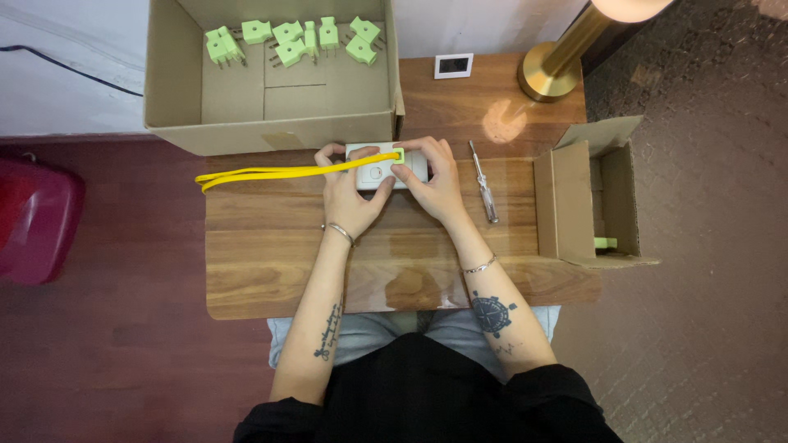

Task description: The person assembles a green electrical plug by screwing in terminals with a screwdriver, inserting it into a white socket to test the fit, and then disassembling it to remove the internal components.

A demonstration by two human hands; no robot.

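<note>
- Gripping a white socket block (376, 173) from both sides, the left hand (351, 193) and right hand (435, 182) meet at the far middle of the table (271, 262).
- The left hand's fingers curl round the block's left end, its thumb lying on the top face; the hand is closed on it.
- The right hand closes on the block's right end, fingertips beside a green plug (398, 155) seated at the block's far right corner.
- A yellow cord (271, 173) runs from the green plug across the left hand and well out to its left, doubled back on itself at the end.
- A screwdriver (484, 182) with a clear handle lies on the table just right of the right hand.
- Beyond the hands stands a large open cardboard box (172, 82) holding a scatter of loose green plugs (291, 39).
- Well right of the right hand stands a smaller cardboard box (566, 205), open, one green piece showing inside.
- A brass lamp base (548, 82) sits beyond the right hand.
</note>
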